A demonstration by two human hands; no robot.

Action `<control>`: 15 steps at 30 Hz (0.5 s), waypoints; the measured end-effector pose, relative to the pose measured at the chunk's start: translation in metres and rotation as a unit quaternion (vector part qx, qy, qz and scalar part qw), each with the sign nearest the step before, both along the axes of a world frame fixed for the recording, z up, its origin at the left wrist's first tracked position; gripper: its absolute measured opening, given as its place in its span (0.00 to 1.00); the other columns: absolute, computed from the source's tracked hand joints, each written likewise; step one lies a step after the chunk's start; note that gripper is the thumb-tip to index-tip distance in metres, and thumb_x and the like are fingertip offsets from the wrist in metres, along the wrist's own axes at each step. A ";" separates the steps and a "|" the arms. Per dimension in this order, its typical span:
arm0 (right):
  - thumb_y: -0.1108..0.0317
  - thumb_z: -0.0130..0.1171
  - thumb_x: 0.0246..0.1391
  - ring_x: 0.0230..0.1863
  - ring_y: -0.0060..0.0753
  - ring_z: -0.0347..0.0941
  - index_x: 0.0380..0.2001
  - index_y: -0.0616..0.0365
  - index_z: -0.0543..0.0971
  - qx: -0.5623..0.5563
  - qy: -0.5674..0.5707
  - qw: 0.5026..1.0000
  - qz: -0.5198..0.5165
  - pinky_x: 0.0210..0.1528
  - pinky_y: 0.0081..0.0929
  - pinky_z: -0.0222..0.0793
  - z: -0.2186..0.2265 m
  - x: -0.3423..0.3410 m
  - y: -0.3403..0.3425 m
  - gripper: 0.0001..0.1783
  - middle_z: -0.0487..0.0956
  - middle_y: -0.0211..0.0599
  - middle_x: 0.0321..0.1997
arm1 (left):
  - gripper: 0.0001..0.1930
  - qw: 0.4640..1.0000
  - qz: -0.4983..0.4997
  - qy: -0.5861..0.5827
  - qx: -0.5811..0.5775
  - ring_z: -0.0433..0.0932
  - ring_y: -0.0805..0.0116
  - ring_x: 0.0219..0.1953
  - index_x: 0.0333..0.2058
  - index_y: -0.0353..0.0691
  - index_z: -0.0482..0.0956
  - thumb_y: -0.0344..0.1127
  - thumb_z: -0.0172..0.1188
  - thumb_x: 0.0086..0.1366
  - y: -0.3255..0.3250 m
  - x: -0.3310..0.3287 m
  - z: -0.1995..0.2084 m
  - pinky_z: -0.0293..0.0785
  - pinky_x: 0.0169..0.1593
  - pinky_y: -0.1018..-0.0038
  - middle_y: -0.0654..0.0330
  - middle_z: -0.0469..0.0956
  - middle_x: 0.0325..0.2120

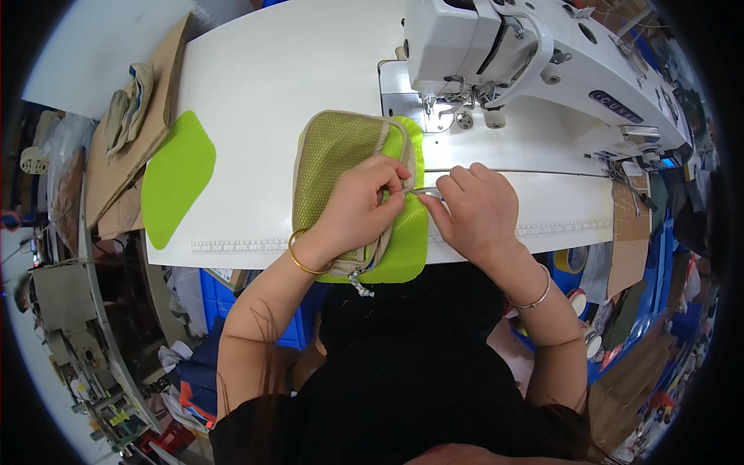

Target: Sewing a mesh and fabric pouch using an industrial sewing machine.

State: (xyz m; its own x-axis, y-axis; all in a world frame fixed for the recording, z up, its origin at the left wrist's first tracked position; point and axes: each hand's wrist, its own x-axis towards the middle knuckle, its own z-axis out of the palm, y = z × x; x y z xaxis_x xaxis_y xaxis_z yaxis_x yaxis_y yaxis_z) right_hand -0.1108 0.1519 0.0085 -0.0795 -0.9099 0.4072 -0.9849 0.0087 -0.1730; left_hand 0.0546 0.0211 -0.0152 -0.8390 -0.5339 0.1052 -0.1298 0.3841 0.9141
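Observation:
A mesh pouch (329, 143) with beige edging lies on the table over a lime-green fabric panel (411, 248). From its lower end a knotted cord pull (359, 285) hangs at the table's front edge. My left hand (364, 201) rests on the pouch, thumb and finger pinching its beige edging. Closed round a small pointed metal tool (428, 191), my right hand (482, 211) brings the tip against that same pinched spot. Most of the tool is hidden in the fingers, so its exact kind does not show.
A white sewing machine (496, 54) stands at the back right, its needle area just beyond the pouch. Another lime-green panel (180, 178) lies at left, beside cardboard (147, 147) bearing beige cloth pieces (130, 108). A printed ruler scale (240, 246) runs along the front edge.

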 end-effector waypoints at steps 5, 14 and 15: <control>0.59 0.73 0.42 0.31 0.32 0.71 0.20 0.50 0.77 0.000 0.022 1.000 0.000 0.33 0.31 0.66 -0.002 -0.001 0.001 0.14 0.72 0.28 0.23 | 0.05 1.000 -0.004 -0.002 -0.003 0.62 0.84 0.21 0.28 0.34 0.74 0.23 0.62 0.61 0.000 -0.001 0.001 0.62 0.27 0.83 0.60 0.80 0.44; 0.48 0.75 0.44 0.26 0.38 0.76 0.29 0.56 0.79 0.045 -0.215 0.974 -0.057 0.29 0.36 0.71 -0.002 -0.004 0.017 0.23 0.77 0.33 0.24 | 0.05 1.000 0.027 -0.002 0.010 0.66 0.84 0.25 0.29 0.35 0.74 0.23 0.62 0.61 0.017 0.007 0.005 0.65 0.29 0.83 0.59 0.80 0.44; 0.46 0.76 0.45 0.27 0.40 0.79 0.39 0.60 0.80 0.102 -0.296 0.946 -0.088 0.32 0.35 0.74 0.001 0.000 0.020 0.29 0.81 0.35 0.28 | 0.05 0.999 0.028 0.019 -0.016 0.69 0.81 0.27 0.29 0.35 0.74 0.23 0.62 0.61 0.024 0.009 0.006 0.67 0.31 0.82 0.58 0.80 0.44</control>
State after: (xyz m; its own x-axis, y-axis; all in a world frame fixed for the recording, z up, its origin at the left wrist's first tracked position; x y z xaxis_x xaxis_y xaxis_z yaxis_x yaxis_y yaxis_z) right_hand -0.1103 0.1723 0.0098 -0.3962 -0.9161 0.0620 -0.6965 0.2558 -0.6704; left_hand 0.0636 0.0448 -0.0089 -0.8033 -0.5755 0.1536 -0.1174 0.4058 0.9064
